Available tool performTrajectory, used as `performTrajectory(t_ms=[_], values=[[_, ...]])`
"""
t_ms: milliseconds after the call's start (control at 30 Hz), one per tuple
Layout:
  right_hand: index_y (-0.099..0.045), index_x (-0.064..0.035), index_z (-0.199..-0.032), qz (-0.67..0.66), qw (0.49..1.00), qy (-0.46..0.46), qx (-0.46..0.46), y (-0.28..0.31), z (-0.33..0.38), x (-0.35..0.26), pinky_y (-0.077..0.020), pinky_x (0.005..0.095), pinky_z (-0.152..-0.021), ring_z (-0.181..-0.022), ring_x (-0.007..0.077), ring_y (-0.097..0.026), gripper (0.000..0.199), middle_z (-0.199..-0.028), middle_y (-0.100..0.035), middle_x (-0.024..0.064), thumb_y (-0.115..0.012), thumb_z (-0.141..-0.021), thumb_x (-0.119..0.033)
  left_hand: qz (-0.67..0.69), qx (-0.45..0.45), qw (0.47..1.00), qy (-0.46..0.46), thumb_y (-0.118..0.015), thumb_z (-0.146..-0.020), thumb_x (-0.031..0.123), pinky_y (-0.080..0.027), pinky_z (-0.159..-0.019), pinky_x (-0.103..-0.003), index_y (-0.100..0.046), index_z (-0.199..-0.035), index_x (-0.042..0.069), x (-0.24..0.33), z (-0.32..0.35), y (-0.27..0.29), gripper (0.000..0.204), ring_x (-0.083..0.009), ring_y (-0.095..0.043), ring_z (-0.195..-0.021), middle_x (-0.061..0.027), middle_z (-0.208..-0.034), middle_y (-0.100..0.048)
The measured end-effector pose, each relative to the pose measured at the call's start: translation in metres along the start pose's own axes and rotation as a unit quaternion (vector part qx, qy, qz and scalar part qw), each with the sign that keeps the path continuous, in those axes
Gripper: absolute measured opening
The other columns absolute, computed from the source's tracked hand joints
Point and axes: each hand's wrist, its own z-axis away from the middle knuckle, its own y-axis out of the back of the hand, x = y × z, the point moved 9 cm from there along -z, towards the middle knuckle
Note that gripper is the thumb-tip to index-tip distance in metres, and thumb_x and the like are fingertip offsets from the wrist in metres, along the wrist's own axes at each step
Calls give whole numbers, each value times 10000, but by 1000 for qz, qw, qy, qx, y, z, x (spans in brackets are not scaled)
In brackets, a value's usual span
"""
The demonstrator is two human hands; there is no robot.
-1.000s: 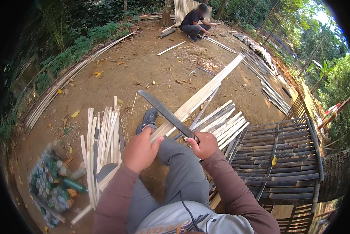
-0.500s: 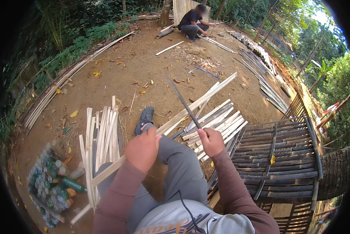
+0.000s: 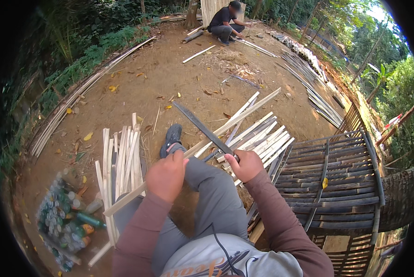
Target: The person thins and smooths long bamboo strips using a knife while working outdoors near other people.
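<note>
My left hand (image 3: 166, 176) is closed round a long pale bamboo strip (image 3: 244, 113), which slants from beside my left forearm up to the far right across my bent leg. In my right hand (image 3: 248, 165) is the handle of a machete (image 3: 200, 125). Its long dark blade points up and to the left, crossing over the strip. Whether the blade touches the strip I cannot tell. Past my right hand lies a pile of split bamboo strips (image 3: 267, 143), and another bundle of strips (image 3: 124, 159) rests on the ground left of my left hand.
At the lower left is a heap of bottles (image 3: 71, 217). A slatted bamboo rack (image 3: 331, 180) stands close on my right. Far off, a person (image 3: 225, 25) squats by more strips. Long poles (image 3: 89, 87) lie along the left edge of the dirt.
The machete blade has swung to the left and turned, showing more of its flat side. My right hand has shifted slightly left and down. My left hand keeps its grip on the bamboo strip.
</note>
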Motion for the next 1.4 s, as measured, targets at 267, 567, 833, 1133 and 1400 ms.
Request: performTrajectory(t_ms=[267, 567, 833, 1133, 1400], values=[[-666, -8, -829, -40, 997, 58, 11, -7, 15, -25, -505, 535, -695, -760, 470, -658, 544, -742, -665, 242, -574, -1019, -509, 33, -11, 999, 18, -719, -947, 332, -526, -565, -428, -644, -1065, 111, 4, -4, -1, 262, -314, -696, -665, -95, -764, -698], [-654, -5, -811, -60, 991, 98, 76, -9, 22, -48, -508, 523, -641, -704, 464, -656, 519, -696, -647, 235, -612, -1009, -483, 71, -18, 995, 67, -685, -973, 374, -537, -590, -439, -668, -1071, 117, -7, -16, 5, 276, -342, -698, -668, -117, -775, -711], [-657, -21, -800, -66, 990, 109, 60, -12, 18, -46, -494, 511, -623, -675, 461, -637, 540, -656, -625, 208, -592, -1016, -511, 77, 5, 994, 74, -704, -963, 377, -530, -590, -443, -672, -1070, 111, -10, -11, 15, 288, -346, -699, -677, -120, -724, -698], [-663, -22, -803, -93, 990, 79, 71, -11, 11, -36, -487, 512, -624, -677, 457, -632, 522, -660, -619, 212, -606, -1013, -496, 137, -4, 985, 103, -742, -940, 360, -529, -628, -464, -679, -1071, 95, -17, -12, 19, 302, -373, -703, -740, -159, -786, -714], [-658, -24, -826, -61, 992, 85, 76, -11, 15, -50, -505, 515, -635, -695, 455, -649, 518, -680, -635, 220, -602, -1007, -506, 158, -29, 979, 124, -747, -939, 350, -526, -663, -460, -671, -1060, 81, -20, -14, 15, 305, -380, -702, -791, -167, -821, -719]])
